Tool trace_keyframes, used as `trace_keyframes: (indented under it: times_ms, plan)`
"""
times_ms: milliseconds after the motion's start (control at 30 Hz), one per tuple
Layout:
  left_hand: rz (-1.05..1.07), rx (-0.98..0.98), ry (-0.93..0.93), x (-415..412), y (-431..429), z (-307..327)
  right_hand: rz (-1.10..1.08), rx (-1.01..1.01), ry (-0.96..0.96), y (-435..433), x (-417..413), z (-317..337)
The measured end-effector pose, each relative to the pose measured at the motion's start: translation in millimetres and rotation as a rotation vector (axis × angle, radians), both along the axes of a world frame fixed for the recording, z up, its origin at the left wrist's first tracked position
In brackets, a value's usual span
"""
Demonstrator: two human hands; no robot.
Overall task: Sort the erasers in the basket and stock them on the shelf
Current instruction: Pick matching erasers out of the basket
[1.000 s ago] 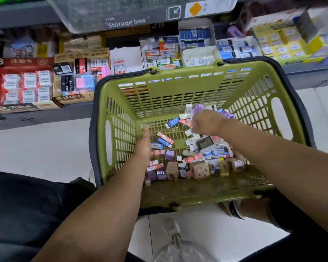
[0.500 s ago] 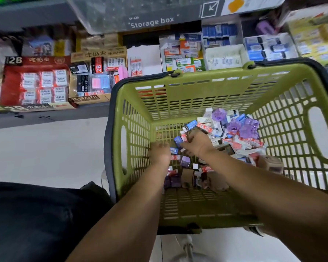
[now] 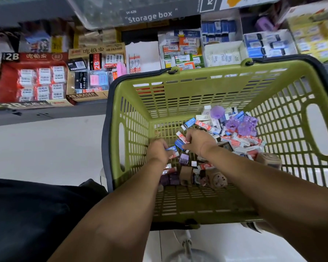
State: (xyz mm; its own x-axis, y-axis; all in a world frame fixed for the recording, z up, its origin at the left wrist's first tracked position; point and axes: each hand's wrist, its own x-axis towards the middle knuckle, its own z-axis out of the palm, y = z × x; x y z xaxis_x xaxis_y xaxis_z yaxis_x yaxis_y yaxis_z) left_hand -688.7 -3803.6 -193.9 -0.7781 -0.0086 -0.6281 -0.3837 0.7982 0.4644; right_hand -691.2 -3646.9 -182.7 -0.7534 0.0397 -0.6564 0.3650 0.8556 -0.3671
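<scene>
Overhead, "Storage box" label [image 3: 150,16]; left of basket [image 3: 197,91], cartons [image 3: 34,57] "2B", "4B ERASER".

Left hand [image 3: 158,150] and right hand [image 3: 199,140] curled, nearly touching.

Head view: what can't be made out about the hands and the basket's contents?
- Left hand: its back hides the fingers, so what it holds is unclear.
- Right hand pinches a red-and-white eraser; whether the blue eraser is held too is unclear.
- Erasers in the basket: those under both forearms are hidden, and the print is too small.
- Yellow boxes, right edge: blurred.
</scene>
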Motion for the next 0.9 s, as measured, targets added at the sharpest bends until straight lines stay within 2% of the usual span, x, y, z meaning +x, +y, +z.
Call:
trace_keyframes:
  times_ms: [133, 233, 367, 433, 500, 567, 633, 733, 800, 900]
  plan:
    - [0.026, -0.004, -0.052, 1.0, 2.1, 2.5, 0.015, 0.053, 0.039, -2.5, 5.5, 2.2]
    - [-0.004, -0.007, -0.109, -3.0, 3.5, 5.0, 0.121, 0.128, 0.079, -9.4, 7.0, 6.1]
    - [-0.101, -0.072, -0.175, -10.3, 3.1, 11.3, 0.238, 0.172, 0.04, -18.7, 8.2, 6.7]
    - [-0.143, -0.105, -0.142, -13.0, 3.9, 15.1, 0.164, 0.122, 0.031, -20.5, 6.6, 4.6]
    - [-0.103, -0.074, -0.079, -17.0, 5.9, 16.2, -0.062, -0.014, 0.048, -17.6, 0.5, -1.4]
    - [-0.045, -0.045, 0.032, -22.8, 8.1, 15.9, -0.302, -0.117, 0.091, -13.3, -8.4, -6.5]
    - [-0.02, 0.0, 0.189, -29.0, 9.1, 17.1, -0.433, -0.166, 0.118, -10.5, -17.3, -9.6]
    - [-0.093, 0.001, 0.354, -23.5, 11.0, 16.8, -0.529, -0.261, 0.117, -15.9, -28.9, -12.7]
    - [-0.192, -0.105, 0.374, -6.6, 13.7, 10.1, -0.547, -0.276, 0.113, -23.0, -36.4, -14.7]
    - [-0.264, -0.196, 0.232, 12.4, 18.0, 1.6, -0.505, -0.249, 0.091, -32.4, -45.3, -19.2]
